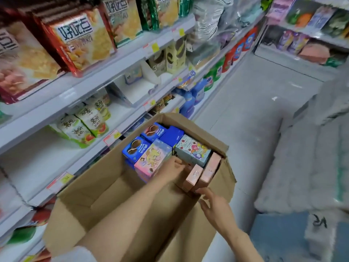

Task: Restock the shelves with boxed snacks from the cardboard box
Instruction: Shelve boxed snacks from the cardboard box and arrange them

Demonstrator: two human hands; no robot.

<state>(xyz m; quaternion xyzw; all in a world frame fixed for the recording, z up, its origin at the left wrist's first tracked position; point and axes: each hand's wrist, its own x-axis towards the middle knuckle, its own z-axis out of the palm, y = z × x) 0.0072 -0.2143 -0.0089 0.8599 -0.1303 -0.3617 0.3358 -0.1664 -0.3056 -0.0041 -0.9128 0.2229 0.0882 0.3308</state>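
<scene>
Shelves (62, 91) of bagged snacks line the left of a shop aisle, and an open cardboard box (98, 188) stands beside them. Its far end holds blue boxes (136, 150), a pink cartoon-print box (153, 159), a pale blue box (192, 150) and, along the right wall, two rose-pink boxes (210, 170). The left hand (172, 167) reaches in between the cartoon-print box and the rose-pink pair; whether its grip holds anything cannot be told. The right hand (213, 205), grip loose and wide, touches the nearer rose-pink box (192, 177) with its fingertips.
</scene>
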